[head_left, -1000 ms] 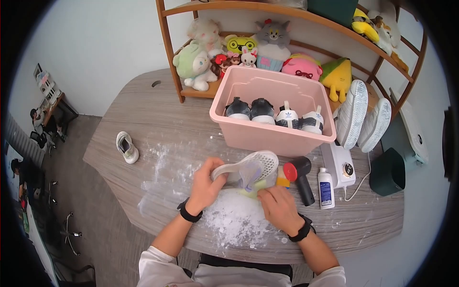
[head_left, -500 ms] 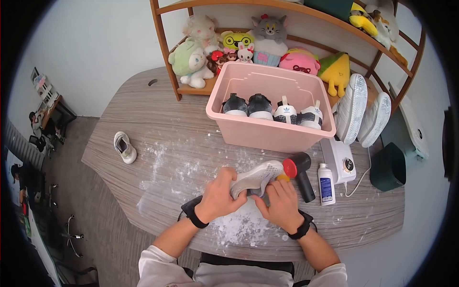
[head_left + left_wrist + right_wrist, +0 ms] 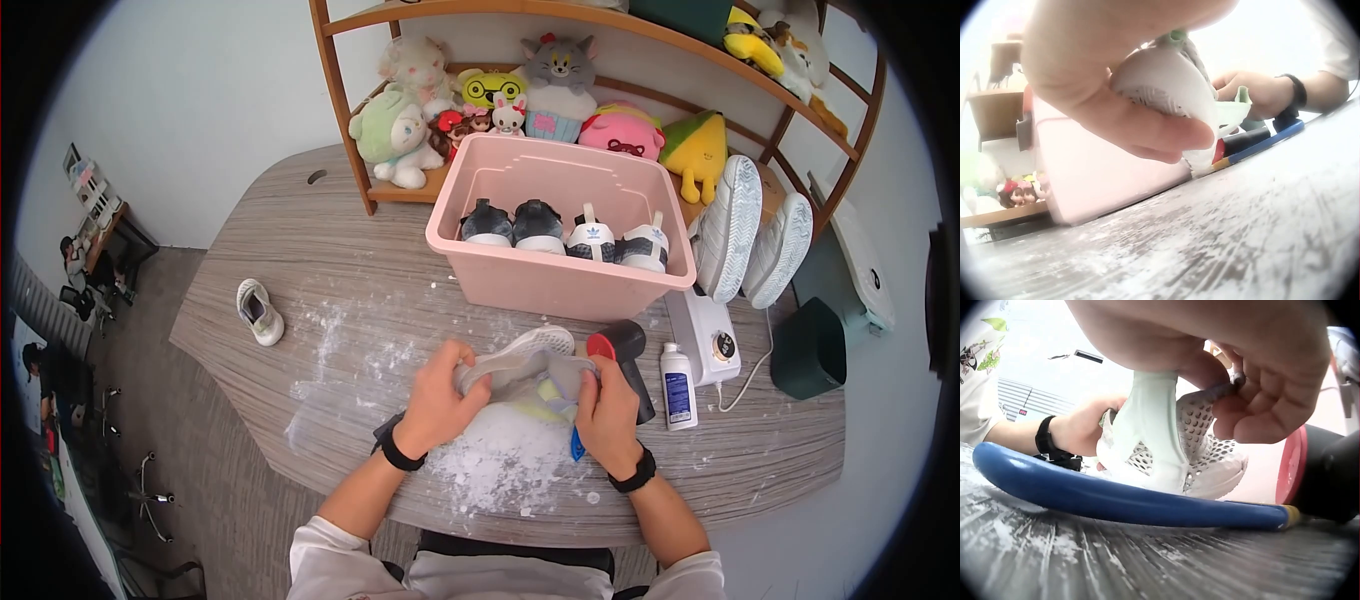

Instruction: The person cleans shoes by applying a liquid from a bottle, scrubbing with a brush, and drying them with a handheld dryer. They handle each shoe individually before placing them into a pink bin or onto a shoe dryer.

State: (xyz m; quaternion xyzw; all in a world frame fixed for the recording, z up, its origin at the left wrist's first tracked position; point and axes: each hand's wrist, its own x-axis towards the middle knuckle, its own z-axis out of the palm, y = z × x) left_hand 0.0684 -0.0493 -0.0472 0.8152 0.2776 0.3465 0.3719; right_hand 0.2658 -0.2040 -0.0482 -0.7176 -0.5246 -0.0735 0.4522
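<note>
A white perforated shoe (image 3: 550,340) is held low over the table between both hands. My left hand (image 3: 440,395) grips its heel end, the thumb on the near side and the fingers wrapped round the back. At the opening, my right hand (image 3: 610,410) pinches a grey flap, apparently the tongue, between thumb and fingers and draws it out to the right. A pale green side strip (image 3: 1154,425) shows on the shoe in the right wrist view. Below the right hand lies a brush with a blue handle (image 3: 1116,497); its bristles are hidden.
White powder (image 3: 500,460) covers the near tabletop. The shoe's mate (image 3: 260,315) stands at left. Behind is a pink bin (image 3: 560,285) of shoes. A black device with a red end (image 3: 628,345), a bottle (image 3: 680,390) and a white dryer with shoes (image 3: 712,340) stand at right.
The shoe has tilted and lowered towards the left hand. My right hand has gone from its near side to the grey flap, pulling it right. The brush's blue handle now shows beneath.
</note>
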